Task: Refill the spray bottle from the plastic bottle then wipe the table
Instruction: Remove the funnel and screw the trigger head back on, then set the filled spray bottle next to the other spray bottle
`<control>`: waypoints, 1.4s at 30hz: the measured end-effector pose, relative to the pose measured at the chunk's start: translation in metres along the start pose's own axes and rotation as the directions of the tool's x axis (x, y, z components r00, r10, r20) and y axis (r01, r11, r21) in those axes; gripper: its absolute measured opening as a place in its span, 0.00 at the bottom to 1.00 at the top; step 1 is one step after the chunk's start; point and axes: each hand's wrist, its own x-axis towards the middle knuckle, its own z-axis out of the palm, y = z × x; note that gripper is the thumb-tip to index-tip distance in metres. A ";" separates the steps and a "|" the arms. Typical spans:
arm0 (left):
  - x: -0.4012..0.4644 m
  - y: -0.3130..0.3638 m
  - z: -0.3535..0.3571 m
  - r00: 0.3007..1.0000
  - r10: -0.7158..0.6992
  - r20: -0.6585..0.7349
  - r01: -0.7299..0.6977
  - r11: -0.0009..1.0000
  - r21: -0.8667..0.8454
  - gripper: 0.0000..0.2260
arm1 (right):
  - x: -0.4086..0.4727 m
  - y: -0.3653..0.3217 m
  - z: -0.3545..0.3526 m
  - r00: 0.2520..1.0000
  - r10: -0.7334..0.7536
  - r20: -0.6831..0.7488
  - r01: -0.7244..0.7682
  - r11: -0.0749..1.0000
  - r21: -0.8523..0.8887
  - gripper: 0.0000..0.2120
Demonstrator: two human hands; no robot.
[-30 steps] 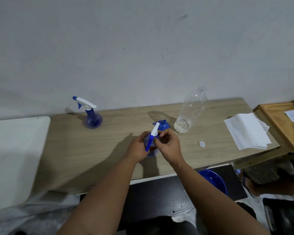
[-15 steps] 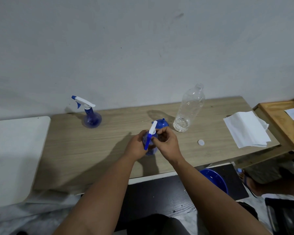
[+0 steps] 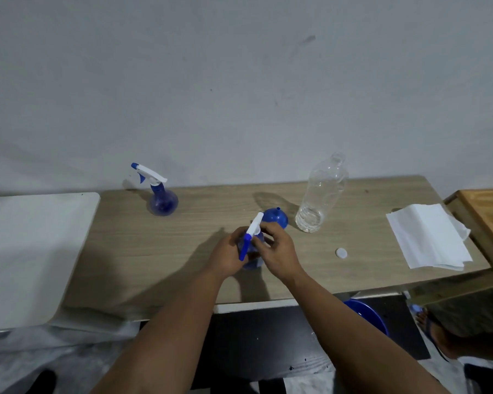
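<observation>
From the head camera, both forearms reach forward over the near edge of a wood-grain desk (image 3: 160,251) that stands against a pale wall. The left hand (image 3: 225,254) is wrapped around the blue body of a spray bottle (image 3: 251,261) that stands near the middle of the desk; its fingers curl round the far side, mostly hidden. The right hand (image 3: 278,251) is at the neck of that bottle, fingers bent and pinching just under the white and blue trigger head (image 3: 251,233), which sits on top and slants toward the camera. Whether the head is fully seated on the neck cannot be told.

Just behind the hands a blue funnel (image 3: 276,217) rests on the desk, mouth down. To its right the clear plastic bottle (image 3: 320,194) stands upright and uncapped, with only a little water at the bottom. A small white bottle cap (image 3: 341,253) lies flat on the desk, in front of and to the right of it. Farther right a stack of white paper towels (image 3: 427,237) lies at the desk's end, beside a wooden tray (image 3: 487,211).

A second spray bottle (image 3: 160,194) stands at the back left of the desk, well apart from the hands. A white surface (image 3: 32,251) adjoins the desk on the left. Below the front edge, a blue basin (image 3: 367,317) shows on the floor.
</observation>
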 end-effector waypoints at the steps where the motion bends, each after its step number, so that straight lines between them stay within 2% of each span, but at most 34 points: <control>1: -0.001 0.002 0.001 1.000 0.002 -0.004 -0.002 1.000 0.002 0.21 | 0.001 0.001 -0.002 1.000 0.009 0.012 -0.008 1.000 -0.027 0.13; 7: -0.002 0.007 0.010 0.997 -0.027 -0.065 0.026 1.000 -0.015 0.18 | 0.013 0.000 -0.012 0.996 0.041 0.081 -0.037 0.998 -0.049 0.11; 11: -0.006 0.001 0.018 0.990 -0.093 -0.102 0.087 0.994 -0.060 0.21 | 0.015 0.003 -0.016 0.994 0.049 0.095 -0.049 0.999 -0.009 0.11; 14: -0.009 -0.005 0.026 0.978 -0.174 -0.118 0.157 0.977 -0.142 0.18 | 0.016 0.004 -0.016 0.993 0.045 0.112 -0.046 0.999 0.009 0.10; 18: -0.023 -0.003 0.039 0.962 -0.219 -0.166 0.176 0.955 -0.237 0.16 | 0.012 0.005 -0.019 0.991 0.050 0.126 -0.059 0.996 0.069 0.10; 23: -0.043 0.016 0.049 0.956 -0.171 -0.238 0.099 0.953 -0.287 0.29 | 0.013 -0.013 -0.026 0.994 0.094 0.048 -0.101 0.981 0.163 0.20; 27: -0.055 0.043 0.034 0.958 -0.158 -0.239 0.102 0.968 -0.231 0.25 | 0.016 -0.056 -0.033 0.988 0.007 0.152 -0.037 0.980 0.195 0.24; 32: -0.066 0.068 0.006 0.978 -0.093 -0.188 0.058 0.982 -0.182 0.25 | 0.021 -0.103 -0.035 0.913 -0.179 0.367 0.090 0.965 0.247 0.10; 34: -0.073 0.079 -0.004 0.976 -0.091 -0.197 0.055 0.982 -0.179 0.27 | 0.022 -0.117 -0.036 0.874 -0.229 0.430 0.129 0.960 0.248 0.10; 36: -0.079 0.079 -0.014 0.975 -0.108 -0.195 0.077 0.984 -0.163 0.31 | 0.023 -0.126 -0.033 0.844 -0.281 0.456 0.175 0.949 0.261 0.12; 39: -0.097 0.068 -0.026 0.967 -0.161 -0.196 0.133 0.980 -0.146 0.45 | 0.021 -0.132 -0.029 0.841 -0.313 0.442 0.174 0.929 0.326 0.12; 40: -0.105 0.061 -0.029 0.958 -0.196 -0.209 0.170 0.976 -0.135 0.47 | 0.020 -0.133 -0.028 0.845 -0.313 0.433 0.172 0.927 0.334 0.11; 42: -0.118 0.044 -0.034 0.920 -0.261 -0.293 0.240 0.965 -0.106 0.43 | 0.016 -0.137 -0.026 0.849 -0.312 0.426 0.177 0.928 0.328 0.09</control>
